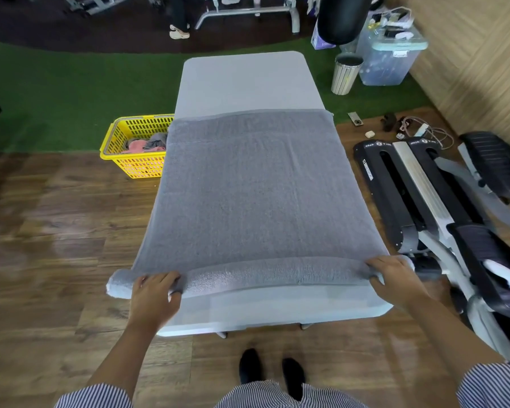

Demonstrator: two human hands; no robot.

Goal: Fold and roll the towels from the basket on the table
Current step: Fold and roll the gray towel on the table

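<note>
Grey terry towel (252, 187), flat on smooth white table (242, 81), near edge rolled into a cylinder gripped by left hand (155, 290) and right hand (393, 275).

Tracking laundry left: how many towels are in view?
3 at least: a grey towel on the table, a pink towel and a grey one in the yellow basket; more may be hidden.

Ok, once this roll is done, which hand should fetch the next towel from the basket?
Left, probably. The yellow basket sits on the floor off the table's left edge, the left hand's side. The right hand grips the grey towel's opposite end.
</note>
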